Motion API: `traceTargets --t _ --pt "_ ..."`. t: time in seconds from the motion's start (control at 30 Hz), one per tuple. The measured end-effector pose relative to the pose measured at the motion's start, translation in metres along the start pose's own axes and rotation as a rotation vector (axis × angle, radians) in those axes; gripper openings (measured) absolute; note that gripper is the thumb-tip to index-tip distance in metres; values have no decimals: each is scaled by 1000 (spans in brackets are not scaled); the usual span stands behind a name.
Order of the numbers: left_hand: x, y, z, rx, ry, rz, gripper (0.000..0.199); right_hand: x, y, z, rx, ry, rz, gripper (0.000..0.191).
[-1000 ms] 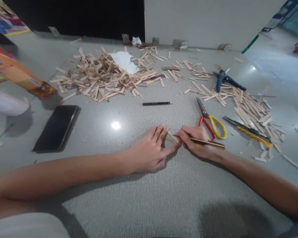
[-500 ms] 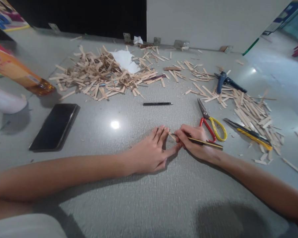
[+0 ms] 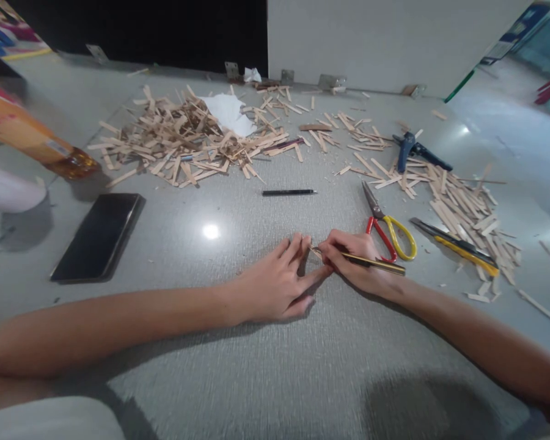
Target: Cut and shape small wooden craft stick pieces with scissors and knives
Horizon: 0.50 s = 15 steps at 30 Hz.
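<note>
My right hand (image 3: pixel 351 260) is closed around a slim black and gold pen-like tool (image 3: pixel 376 263), its tip pointing left at a small wooden piece (image 3: pixel 316 251) on the grey table. My left hand (image 3: pixel 279 281) lies with its fingers spread, the fingertips pressing at the left end of that small piece and one finger reaching to my right hand. The piece is partly hidden by the fingers. Beyond the hands lies a thin black pen (image 3: pixel 289 192). Scissors (image 3: pixel 385 226) with one red and one yellow handle rest just past my right hand.
A heap of wooden sticks (image 3: pixel 178 140) with white tissue (image 3: pixel 229 113) is at the back. To the right are a yellow cutter (image 3: pixel 462 247), more sticks (image 3: pixel 458 211) and a dark blue tool (image 3: pixel 407 151). Left are a phone (image 3: pixel 97 237) and an orange bottle (image 3: pixel 32 131).
The view has shifted slightly. The rear end of the tool in my right hand has moved a little left. My left hand's fingers have shifted slightly against the small piece.
</note>
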State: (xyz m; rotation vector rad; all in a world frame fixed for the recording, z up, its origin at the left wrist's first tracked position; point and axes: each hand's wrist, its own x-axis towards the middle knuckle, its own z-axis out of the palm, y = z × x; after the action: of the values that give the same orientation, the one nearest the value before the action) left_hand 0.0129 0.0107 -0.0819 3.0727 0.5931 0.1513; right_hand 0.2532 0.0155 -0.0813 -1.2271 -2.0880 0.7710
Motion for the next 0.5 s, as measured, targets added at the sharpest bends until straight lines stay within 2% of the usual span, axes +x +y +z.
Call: traceTargets --t 0.2,0.37,0.5 --pt "-1 1 2 61 6 13 68 2 -3 1 -7 -4 -8 46" --pt "-3 0 7 30 53 0 65 3 -5 2 -34 -35 -69 42" --pt "-3 -1 5 12 29 -15 67 2 -4 3 -81 -17 -136 40"
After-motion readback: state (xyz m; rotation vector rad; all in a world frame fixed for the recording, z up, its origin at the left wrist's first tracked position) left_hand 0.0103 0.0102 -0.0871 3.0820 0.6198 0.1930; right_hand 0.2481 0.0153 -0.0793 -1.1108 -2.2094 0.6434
